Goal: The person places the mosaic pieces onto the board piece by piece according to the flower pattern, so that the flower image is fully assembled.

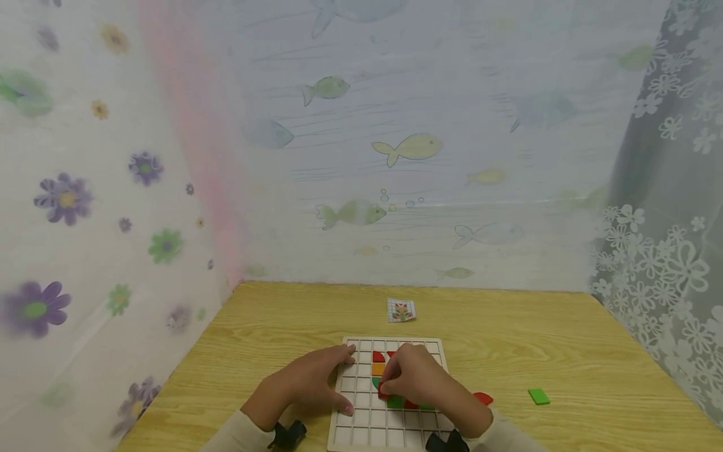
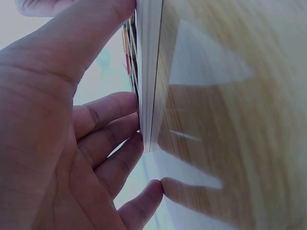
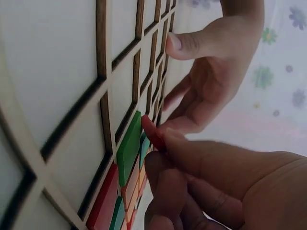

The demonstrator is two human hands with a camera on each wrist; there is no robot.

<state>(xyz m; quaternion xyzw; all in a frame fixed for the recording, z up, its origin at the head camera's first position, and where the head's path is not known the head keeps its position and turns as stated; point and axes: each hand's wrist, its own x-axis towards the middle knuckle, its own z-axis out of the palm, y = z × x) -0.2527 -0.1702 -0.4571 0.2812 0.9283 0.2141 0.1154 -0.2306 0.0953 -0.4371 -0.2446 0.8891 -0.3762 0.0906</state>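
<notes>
A pale wooden grid board (image 1: 356, 434) lies on the table, with red, orange and green tiles in several of its cells. My right hand (image 1: 417, 376) is over the middle of the board and pinches a red tile (image 3: 152, 133) between thumb and fingertips. In the right wrist view that tile stands tilted beside a green tile (image 3: 128, 148) in the grid. My left hand (image 1: 307, 381) rests at the board's left edge with its fingers spread, thumb nearer me. In the left wrist view several fingertips touch the board's edge (image 2: 149, 72). The right hand hides some tiles.
A small printed card (image 1: 401, 310) with a coloured tile pattern lies behind the board. On the table to the right are a loose red tile (image 1: 482, 398), partly behind the right forearm, and a bright green square tile (image 1: 539, 396). Walls border the table behind and at left.
</notes>
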